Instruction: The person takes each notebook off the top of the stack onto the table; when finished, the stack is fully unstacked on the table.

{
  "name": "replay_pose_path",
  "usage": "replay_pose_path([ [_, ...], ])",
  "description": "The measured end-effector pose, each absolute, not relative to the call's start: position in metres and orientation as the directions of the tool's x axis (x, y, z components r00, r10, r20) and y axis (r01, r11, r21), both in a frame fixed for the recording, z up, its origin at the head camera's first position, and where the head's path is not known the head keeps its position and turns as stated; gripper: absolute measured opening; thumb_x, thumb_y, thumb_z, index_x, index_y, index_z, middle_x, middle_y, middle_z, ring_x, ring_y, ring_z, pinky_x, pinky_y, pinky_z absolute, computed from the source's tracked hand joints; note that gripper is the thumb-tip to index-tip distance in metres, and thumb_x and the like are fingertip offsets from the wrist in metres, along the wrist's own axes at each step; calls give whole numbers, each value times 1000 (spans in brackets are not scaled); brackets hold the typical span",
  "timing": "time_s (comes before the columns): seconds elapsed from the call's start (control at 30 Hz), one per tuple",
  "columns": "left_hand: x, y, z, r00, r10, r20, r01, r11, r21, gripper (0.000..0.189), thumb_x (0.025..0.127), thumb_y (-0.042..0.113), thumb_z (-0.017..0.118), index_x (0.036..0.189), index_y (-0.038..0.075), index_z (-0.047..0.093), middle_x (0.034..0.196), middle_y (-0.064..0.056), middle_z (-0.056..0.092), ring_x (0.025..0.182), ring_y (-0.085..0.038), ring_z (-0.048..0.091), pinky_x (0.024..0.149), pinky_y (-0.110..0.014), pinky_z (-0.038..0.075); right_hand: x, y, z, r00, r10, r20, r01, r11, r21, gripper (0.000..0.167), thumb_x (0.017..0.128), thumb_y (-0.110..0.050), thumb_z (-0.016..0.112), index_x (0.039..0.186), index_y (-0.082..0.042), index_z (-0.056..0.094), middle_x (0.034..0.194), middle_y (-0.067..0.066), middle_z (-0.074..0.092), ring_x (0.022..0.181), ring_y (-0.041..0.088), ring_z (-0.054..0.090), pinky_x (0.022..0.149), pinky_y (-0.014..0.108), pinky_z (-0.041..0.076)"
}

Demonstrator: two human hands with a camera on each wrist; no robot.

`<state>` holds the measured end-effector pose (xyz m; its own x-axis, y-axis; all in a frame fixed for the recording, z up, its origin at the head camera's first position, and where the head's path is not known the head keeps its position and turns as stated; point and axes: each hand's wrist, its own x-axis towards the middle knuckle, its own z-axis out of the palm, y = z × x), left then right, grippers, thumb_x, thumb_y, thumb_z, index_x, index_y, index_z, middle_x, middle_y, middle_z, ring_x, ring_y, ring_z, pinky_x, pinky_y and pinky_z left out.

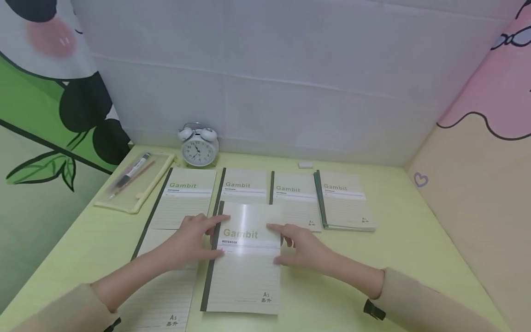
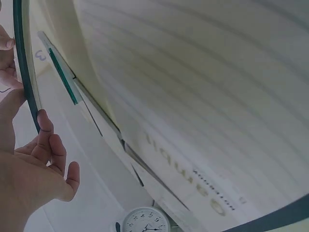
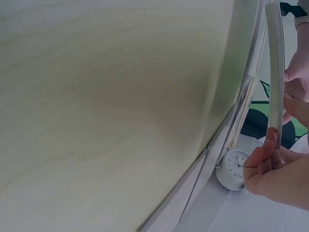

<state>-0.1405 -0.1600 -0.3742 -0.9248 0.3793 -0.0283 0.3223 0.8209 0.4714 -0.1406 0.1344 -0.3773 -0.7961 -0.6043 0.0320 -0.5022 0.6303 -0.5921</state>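
Both hands hold a pale Gambit notebook with a dark spine over the front of the table. My left hand pinches its spine side, thumb and index finger on the cover and the other fingers beneath. On the opposite edge, my right hand grips it the same way. The left wrist view shows the dark spine edge-on between thumb and fingers. In the right wrist view the page edges are pinched. The held notebook overlaps the lower part of another notebook behind it.
More Gambit notebooks lie around: one at back left, one at front left partly under my left forearm, one right of centre, and a stack farther right. A pencil case, alarm clock and eraser sit behind.
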Motion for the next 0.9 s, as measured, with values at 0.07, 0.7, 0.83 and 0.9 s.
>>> replay_pose_path([
  [0.07,-137,-164,-381,-916,397,-50,334,828,450,82,66,35,84,138,21,48,79,10,49,79,-14,41,82,-38,34,-138,130,-385,-795,-606,-1,-486,638,-597,74,74,-23,80,139,-13,47,82,-4,53,77,13,46,62,19,38],
  [0.7,-129,-177,-406,-862,459,-216,356,850,388,89,62,43,84,137,13,48,68,15,48,70,-8,40,74,-33,27,-136,110,-418,-728,-673,-133,-514,663,-544,74,73,-27,81,137,-9,49,113,-3,64,95,5,54,92,23,45],
  [0.83,-128,-176,-405,-861,453,-229,356,860,366,88,62,44,83,137,14,49,67,15,48,71,-8,40,75,-34,27,-139,110,-418,-721,-680,-136,-522,661,-540,72,72,-29,81,136,-11,51,83,-10,56,74,3,45,68,17,40],
  [0.9,-128,-177,-404,-857,460,-231,362,857,365,87,63,43,83,137,13,49,67,14,48,70,-9,40,75,-35,27,-139,110,-419,-719,-682,-136,-528,662,-532,72,72,-30,81,135,-12,52,78,-10,51,70,3,42,64,16,37],
])
